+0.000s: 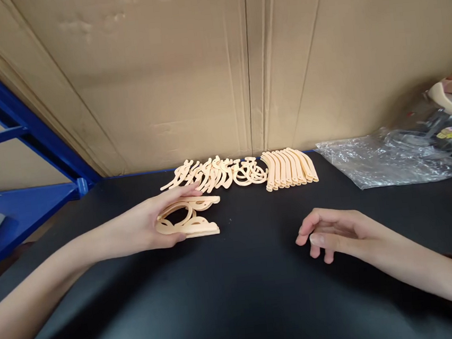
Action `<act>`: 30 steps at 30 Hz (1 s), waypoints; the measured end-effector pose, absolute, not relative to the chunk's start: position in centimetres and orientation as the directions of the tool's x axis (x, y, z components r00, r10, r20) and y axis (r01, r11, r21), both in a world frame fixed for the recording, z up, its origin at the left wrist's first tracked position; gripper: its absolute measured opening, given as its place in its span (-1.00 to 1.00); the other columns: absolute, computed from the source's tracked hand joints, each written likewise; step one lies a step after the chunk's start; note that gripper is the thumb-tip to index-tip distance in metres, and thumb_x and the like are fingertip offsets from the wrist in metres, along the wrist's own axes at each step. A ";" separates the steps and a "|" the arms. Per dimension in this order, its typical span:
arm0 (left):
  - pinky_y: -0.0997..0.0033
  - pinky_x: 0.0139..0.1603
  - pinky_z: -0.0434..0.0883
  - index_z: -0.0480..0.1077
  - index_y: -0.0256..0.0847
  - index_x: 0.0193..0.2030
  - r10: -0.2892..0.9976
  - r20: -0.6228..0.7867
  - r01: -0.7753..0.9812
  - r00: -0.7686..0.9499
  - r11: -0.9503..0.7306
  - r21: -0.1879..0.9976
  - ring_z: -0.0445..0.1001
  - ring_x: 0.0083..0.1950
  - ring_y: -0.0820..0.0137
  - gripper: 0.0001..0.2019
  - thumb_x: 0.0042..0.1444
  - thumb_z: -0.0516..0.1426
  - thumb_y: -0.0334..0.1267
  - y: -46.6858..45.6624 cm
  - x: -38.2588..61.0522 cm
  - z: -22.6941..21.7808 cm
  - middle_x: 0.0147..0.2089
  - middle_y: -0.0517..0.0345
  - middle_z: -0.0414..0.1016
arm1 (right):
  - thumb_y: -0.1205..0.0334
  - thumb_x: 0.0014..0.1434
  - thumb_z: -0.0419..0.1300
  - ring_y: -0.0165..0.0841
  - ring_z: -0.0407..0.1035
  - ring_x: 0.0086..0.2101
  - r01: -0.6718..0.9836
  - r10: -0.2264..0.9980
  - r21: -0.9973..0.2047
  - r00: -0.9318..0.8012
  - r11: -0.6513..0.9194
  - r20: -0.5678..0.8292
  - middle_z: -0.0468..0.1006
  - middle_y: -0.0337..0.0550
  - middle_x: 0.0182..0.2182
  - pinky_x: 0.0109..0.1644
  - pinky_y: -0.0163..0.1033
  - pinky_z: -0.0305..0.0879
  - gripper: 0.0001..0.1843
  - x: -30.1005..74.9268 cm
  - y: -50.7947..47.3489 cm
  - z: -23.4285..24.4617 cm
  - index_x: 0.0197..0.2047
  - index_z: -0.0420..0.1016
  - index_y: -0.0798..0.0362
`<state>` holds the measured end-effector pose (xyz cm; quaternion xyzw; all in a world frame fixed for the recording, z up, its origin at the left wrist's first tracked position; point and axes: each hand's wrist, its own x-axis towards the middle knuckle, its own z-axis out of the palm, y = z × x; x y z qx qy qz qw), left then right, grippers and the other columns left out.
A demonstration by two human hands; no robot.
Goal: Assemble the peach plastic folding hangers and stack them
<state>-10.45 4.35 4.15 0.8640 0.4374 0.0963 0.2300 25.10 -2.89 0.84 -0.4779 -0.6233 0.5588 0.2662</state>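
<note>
My left hand [151, 219] grips a beige folding clothes hanger [199, 228], its arms folded in and a ring-shaped part between them. The thumb presses the near side and the fingers lie along the far side. My right hand [336, 233] hovers over the table at the right, fingers loosely bent and apart, with nothing in it. Behind the hands lie loose curved beige pieces [218, 173], hook-like and overlapping. Beside them are several ring-shaped pieces [244, 173] and a neat row of long beige hanger arms [290, 168].
The black table [238, 296] runs back to a cardboard wall [161, 80]. At the back right lie a clear plastic bag [369, 163] and a transparent container [437, 117] with a beige rim. A blue metal frame [39, 134] stands on the left.
</note>
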 end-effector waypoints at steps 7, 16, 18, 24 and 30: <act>0.05 0.34 0.08 0.02 0.05 0.38 0.816 -0.027 0.747 0.577 -0.514 0.423 0.11 0.39 0.21 -0.27 0.09 0.20 -0.14 3.7 -10.3 3.8 0.40 0.09 0.11 | -0.06 0.20 0.17 -0.37 0.39 -0.31 0.380 0.882 -0.920 -0.398 -0.090 -0.251 0.51 -0.22 -0.36 -0.22 -0.28 0.33 -0.71 24.9 -3.3 1.3 -0.26 0.48 0.00; 0.23 0.21 0.30 0.21 0.18 0.29 0.833 -0.097 0.792 0.544 -0.472 0.387 0.06 0.41 0.14 -0.48 0.18 0.13 -0.04 2.8 -10.7 4.8 0.44 0.24 0.03 | -0.12 0.21 0.14 -0.37 0.38 -0.29 0.460 0.882 -0.888 -0.409 -0.020 -0.232 0.50 -0.25 -0.38 -0.20 -0.27 0.23 -0.68 25.1 -3.5 1.1 -0.25 0.48 -0.04; 0.15 0.28 0.19 0.17 0.10 0.31 0.859 -0.043 0.806 0.510 -0.460 0.373 0.08 0.40 0.13 -0.38 0.11 0.20 -0.01 2.6 -11.3 4.5 0.41 0.21 0.10 | -0.11 0.22 0.13 -0.37 0.37 -0.29 0.478 0.883 -0.878 -0.408 -0.013 -0.234 0.50 -0.26 -0.37 -0.21 -0.28 0.23 -0.69 25.1 -3.6 1.1 -0.25 0.48 -0.05; 0.07 0.31 0.12 0.22 -0.05 0.29 0.932 0.037 0.875 0.361 -0.352 0.331 0.25 0.31 0.11 -0.31 0.00 0.28 -0.05 2.8 -12.6 4.1 0.32 0.17 0.28 | -0.09 0.23 0.12 -0.36 0.37 -0.31 0.508 0.881 -0.861 -0.412 0.012 -0.231 0.49 -0.26 -0.38 -0.22 -0.28 0.24 -0.70 25.1 -3.9 1.5 -0.27 0.48 -0.06; 0.22 0.28 0.16 0.36 -0.12 0.11 0.915 0.023 0.848 0.402 -0.382 0.369 0.30 0.27 0.18 -0.52 0.04 0.24 -0.08 3.3 -11.8 5.3 0.29 0.15 0.32 | -0.10 0.23 0.12 -0.38 0.35 -0.32 0.515 0.884 -0.857 -0.407 0.014 -0.231 0.48 -0.27 -0.38 -0.24 -0.31 0.25 -0.70 24.9 -4.0 1.6 -0.27 0.48 -0.07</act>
